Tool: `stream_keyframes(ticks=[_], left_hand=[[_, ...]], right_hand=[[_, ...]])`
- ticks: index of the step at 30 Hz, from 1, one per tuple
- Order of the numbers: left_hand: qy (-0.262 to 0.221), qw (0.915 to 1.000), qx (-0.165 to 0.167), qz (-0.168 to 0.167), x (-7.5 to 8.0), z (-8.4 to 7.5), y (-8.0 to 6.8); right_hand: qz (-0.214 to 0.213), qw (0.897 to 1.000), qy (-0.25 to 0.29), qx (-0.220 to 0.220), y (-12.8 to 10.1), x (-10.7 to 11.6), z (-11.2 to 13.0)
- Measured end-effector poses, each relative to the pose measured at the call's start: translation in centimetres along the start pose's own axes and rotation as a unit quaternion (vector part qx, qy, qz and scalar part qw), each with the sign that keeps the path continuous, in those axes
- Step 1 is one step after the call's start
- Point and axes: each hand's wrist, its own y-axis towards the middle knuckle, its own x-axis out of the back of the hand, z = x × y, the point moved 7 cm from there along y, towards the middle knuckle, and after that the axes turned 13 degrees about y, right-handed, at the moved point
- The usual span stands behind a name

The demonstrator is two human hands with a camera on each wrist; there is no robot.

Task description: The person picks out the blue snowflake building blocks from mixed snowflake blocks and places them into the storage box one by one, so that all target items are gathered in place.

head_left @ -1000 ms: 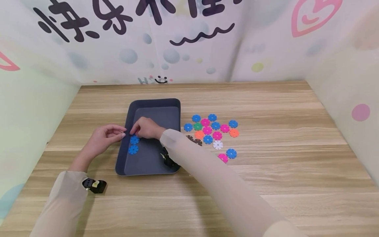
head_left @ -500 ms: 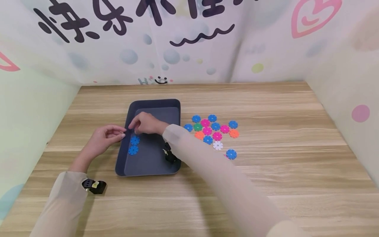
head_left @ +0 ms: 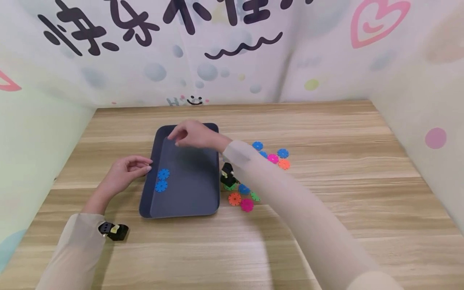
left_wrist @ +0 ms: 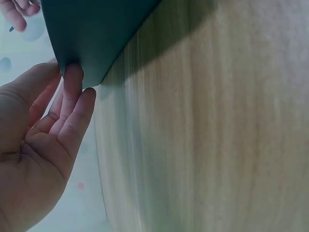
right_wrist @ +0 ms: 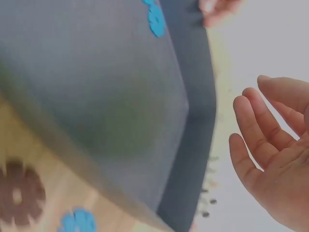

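In the head view, my left hand [head_left: 125,175] is at the left rim of a dark grey rectangular tray [head_left: 216,193]. The left wrist view shows its thumb at the rim and fingertips against the outer wall, pinching the tray [left_wrist: 91,34] there. My right hand [head_left: 195,135] hovers over the far part of the tray. Its fingers are loosely bent with nothing between them, as the right hand [right_wrist: 275,135] in its wrist view confirms. Two blue notched plastic discs, an upper blue disc [head_left: 164,174] and a lower blue disc [head_left: 161,185], lie along the tray's left inner side.
More notched discs lie right of the tray, partly hidden by the right sleeve [head_left: 290,201]: an orange disc [head_left: 234,199], a pink disc [head_left: 247,205], a blue disc [head_left: 283,153] and several others. A brown disc [right_wrist: 21,193] shows in the right wrist view. Printed cloth [head_left: 232,76] hangs behind the wooden table [head_left: 326,133].
My right hand has risen from beside the two blue discs and moved away toward the tray's far side and rightward. The left hand keeps its place at the rim.
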Motion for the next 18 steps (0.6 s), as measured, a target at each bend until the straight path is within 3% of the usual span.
stream_keyframes(ticks=[9,18], left_hand=[[0.0,1.0,-0.001,-0.003,0.0,0.0,-0.3],[0.004,1.0,-0.005,-0.003,0.0,-0.2,-0.3]], right_hand=[[-0.052,0.998,0.022,-0.002,-3.6,5.2,-0.7],[-0.107,0.993,0.026,-0.035,-8.4,10.0,-4.3]])
